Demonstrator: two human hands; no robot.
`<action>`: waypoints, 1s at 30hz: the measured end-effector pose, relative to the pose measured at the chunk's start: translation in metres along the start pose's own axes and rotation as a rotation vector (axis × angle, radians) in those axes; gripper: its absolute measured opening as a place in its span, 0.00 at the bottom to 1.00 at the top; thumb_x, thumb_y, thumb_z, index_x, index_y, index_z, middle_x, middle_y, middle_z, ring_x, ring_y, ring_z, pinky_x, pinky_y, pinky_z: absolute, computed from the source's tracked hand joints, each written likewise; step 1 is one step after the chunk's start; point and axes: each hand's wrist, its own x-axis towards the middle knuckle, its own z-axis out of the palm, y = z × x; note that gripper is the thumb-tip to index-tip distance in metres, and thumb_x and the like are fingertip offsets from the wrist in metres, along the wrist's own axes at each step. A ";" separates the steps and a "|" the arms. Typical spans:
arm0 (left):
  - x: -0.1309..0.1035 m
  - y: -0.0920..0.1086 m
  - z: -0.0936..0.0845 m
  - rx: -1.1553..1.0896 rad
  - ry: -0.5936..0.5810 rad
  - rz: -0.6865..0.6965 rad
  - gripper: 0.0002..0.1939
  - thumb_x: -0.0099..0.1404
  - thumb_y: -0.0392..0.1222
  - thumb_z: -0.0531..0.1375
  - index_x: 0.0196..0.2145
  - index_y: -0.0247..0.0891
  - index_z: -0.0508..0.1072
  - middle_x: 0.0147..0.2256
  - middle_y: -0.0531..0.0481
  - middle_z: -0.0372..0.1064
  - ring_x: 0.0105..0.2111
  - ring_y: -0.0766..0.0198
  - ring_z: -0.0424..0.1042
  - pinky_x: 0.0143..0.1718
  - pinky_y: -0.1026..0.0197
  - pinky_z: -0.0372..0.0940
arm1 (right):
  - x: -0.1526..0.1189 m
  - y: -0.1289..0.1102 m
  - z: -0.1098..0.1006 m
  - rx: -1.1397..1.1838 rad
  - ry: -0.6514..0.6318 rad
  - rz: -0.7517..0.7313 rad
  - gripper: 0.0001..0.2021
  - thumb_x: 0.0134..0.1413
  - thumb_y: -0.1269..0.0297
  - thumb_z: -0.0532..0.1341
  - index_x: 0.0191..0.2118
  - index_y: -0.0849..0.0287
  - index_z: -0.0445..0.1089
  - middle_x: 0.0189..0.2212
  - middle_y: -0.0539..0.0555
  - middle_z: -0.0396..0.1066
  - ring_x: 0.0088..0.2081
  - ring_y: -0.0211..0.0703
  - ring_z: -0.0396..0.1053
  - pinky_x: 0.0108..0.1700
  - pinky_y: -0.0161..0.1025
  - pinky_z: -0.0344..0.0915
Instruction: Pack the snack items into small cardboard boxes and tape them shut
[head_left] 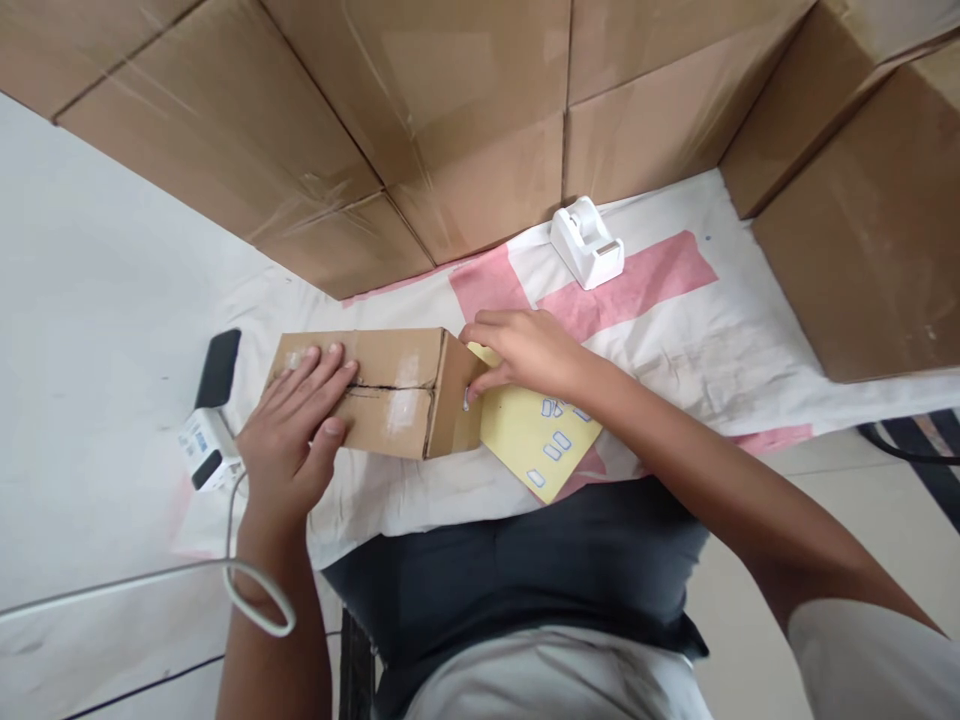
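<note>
A brown cardboard box (390, 365) lies on the cloth in front of me, with a taped seam along its top. My left hand (292, 420) rests flat on the box's left part, fingers stretched out. At the box's right end is my right hand (510, 350), its bent fingers by the far corner and its thumb apart from them, touching the end face. A small whitish sticker (466, 399) with a dark outline shows on that face by the thumb. Partly under the right hand lies a yellow sheet (517, 430) bearing several similar blue-outlined stickers.
A white tape dispenser (589, 245) stands beyond my right hand. Large cardboard boxes (480, 200) form a wall at the back, with more boxes (862, 220) at the right. Left of the box lie a black phone-like object (218, 368) and a white device (210, 450) with a cable.
</note>
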 end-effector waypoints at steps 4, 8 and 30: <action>0.000 -0.002 0.001 0.011 -0.005 0.002 0.23 0.77 0.45 0.50 0.65 0.43 0.69 0.65 0.46 0.65 0.68 0.52 0.60 0.70 0.45 0.54 | -0.001 0.000 -0.003 -0.009 -0.030 -0.032 0.22 0.52 0.45 0.72 0.40 0.60 0.74 0.37 0.54 0.72 0.37 0.44 0.67 0.32 0.37 0.43; 0.000 -0.008 0.004 -0.006 0.024 0.026 0.23 0.75 0.44 0.51 0.65 0.50 0.68 0.65 0.50 0.66 0.68 0.52 0.61 0.69 0.46 0.54 | -0.004 -0.009 -0.001 0.052 -0.054 -0.022 0.26 0.52 0.49 0.73 0.49 0.62 0.72 0.45 0.60 0.74 0.45 0.52 0.71 0.36 0.38 0.55; -0.055 0.059 0.105 -0.132 0.481 0.154 0.17 0.66 0.38 0.59 0.52 0.50 0.73 0.44 0.42 0.72 0.45 0.47 0.76 0.49 0.41 0.72 | -0.061 -0.104 0.003 0.835 0.572 0.119 0.51 0.26 0.66 0.79 0.59 0.50 0.53 0.58 0.58 0.65 0.57 0.53 0.70 0.58 0.48 0.71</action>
